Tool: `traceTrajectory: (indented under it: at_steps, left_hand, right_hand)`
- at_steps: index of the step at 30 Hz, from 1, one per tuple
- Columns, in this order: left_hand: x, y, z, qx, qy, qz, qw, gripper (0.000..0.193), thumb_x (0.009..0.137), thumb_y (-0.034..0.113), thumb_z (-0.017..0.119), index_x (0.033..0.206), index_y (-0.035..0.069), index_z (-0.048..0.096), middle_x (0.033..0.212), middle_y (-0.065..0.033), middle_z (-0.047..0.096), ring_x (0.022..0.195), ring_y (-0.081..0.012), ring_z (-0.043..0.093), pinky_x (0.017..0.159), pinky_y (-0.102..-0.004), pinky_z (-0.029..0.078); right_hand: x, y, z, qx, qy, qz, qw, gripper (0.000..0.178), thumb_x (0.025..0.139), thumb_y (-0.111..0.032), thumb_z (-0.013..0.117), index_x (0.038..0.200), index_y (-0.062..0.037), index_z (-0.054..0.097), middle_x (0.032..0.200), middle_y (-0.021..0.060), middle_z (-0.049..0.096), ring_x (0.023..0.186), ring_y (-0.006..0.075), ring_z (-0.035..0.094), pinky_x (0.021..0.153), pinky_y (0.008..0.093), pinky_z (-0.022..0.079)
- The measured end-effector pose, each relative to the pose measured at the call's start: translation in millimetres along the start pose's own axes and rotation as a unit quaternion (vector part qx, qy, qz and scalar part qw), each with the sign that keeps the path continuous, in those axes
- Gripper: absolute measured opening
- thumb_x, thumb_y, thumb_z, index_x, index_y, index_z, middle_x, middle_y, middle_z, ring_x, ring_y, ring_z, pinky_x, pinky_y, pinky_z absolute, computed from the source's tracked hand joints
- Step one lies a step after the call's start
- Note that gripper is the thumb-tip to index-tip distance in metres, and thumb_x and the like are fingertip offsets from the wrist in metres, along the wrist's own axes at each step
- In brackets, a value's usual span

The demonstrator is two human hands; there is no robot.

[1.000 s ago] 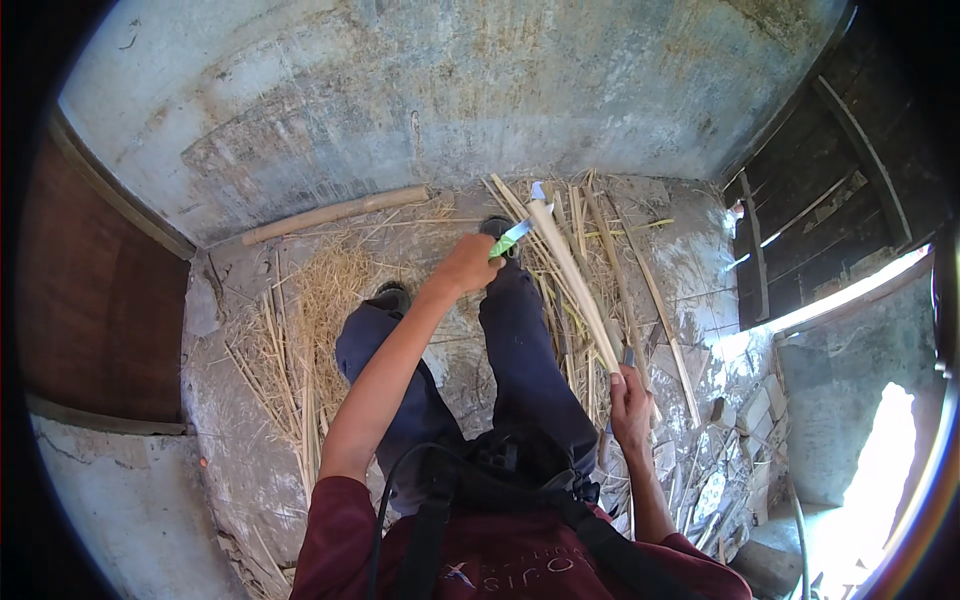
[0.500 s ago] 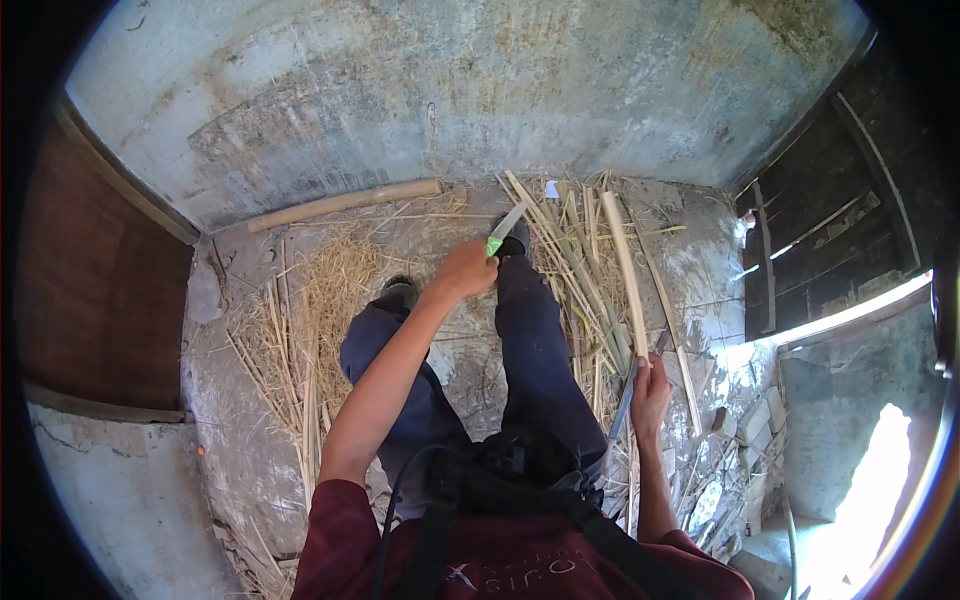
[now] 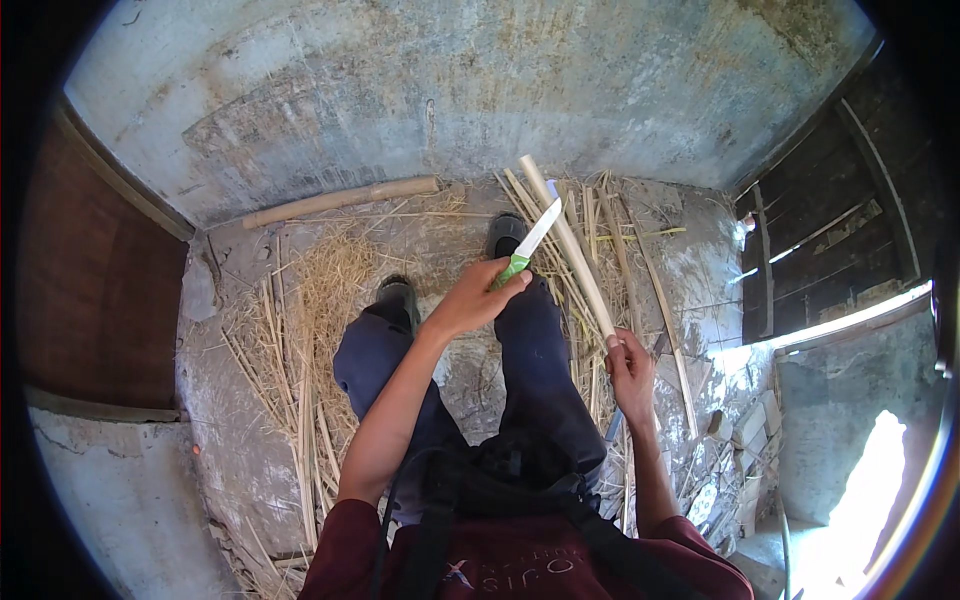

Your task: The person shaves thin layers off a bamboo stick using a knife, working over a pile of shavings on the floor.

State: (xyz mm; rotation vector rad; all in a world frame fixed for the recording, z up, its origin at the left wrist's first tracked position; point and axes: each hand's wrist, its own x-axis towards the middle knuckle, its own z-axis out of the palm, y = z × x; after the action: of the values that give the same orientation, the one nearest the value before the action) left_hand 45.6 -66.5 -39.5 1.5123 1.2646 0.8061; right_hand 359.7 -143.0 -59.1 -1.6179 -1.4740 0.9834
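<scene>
My left hand [image 3: 482,293] is closed round the green handle of a knife [image 3: 538,232], its pale blade pointing up and to the right. In my right hand [image 3: 630,370] I grip the lower end of a pale bamboo strip [image 3: 572,250], which slants up and left away from me. The blade lies close to the strip's left side; whether they touch I cannot tell. Beneath the strip, a pile of split bamboo strips [image 3: 612,240] lies on the floor beside my right foot.
Thin shavings [image 3: 330,285] and more strips [image 3: 300,420] cover the floor at left. A bamboo pole [image 3: 340,202] lies along the far wall. A blade-like tool [image 3: 614,428] lies by my right forearm. Broken tile-like pieces [image 3: 750,450] are stacked at right, below dark boards [image 3: 840,230].
The bamboo strip has swung to the left, its far end now near the middle. My left hand has moved down and right, bringing the knife close to the strip.
</scene>
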Motion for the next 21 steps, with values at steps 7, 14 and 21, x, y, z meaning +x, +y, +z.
traceTrajectory:
  at_steps: [7,14,21]
  left_hand:
    - [-7,-3,12,0.030,-0.066,0.084,0.994,0.042,0.111,0.040,0.064,0.111,-0.001,0.069,0.084,-0.0091,0.067,0.076,-0.0194,0.061,0.071,-0.0378,0.047]
    - [-4,-6,16,0.056,-0.054,0.060,0.995,0.039,0.109,0.035,0.065,0.111,-0.004,0.068,0.088,-0.0253,0.068,0.081,-0.0388,0.068,0.077,-0.0477,0.051]
    - [-3,-13,14,0.131,-0.056,0.032,0.989,0.041,0.102,0.034,0.074,0.094,-0.006,0.069,0.070,-0.0216,0.060,0.062,-0.0335,0.054,0.066,-0.0456,0.046]
  right_hand:
    - [2,-22,13,-0.003,-0.023,-0.029,0.999,0.030,0.114,-0.025,0.060,0.125,0.0000,0.072,0.068,-0.0037,0.052,0.061,0.0058,0.047,0.056,0.0271,0.037]
    - [0,-39,27,-0.067,0.025,-0.065,0.995,0.034,0.106,-0.019,0.070,0.135,-0.0001,0.072,0.093,0.0162,0.078,0.077,0.0161,0.070,0.071,0.0335,0.056]
    - [0,-39,35,-0.048,-0.024,-0.042,0.998,0.037,0.106,-0.014,0.069,0.140,-0.0020,0.071,0.111,0.0229,0.080,0.095,0.0224,0.078,0.083,0.0368,0.060]
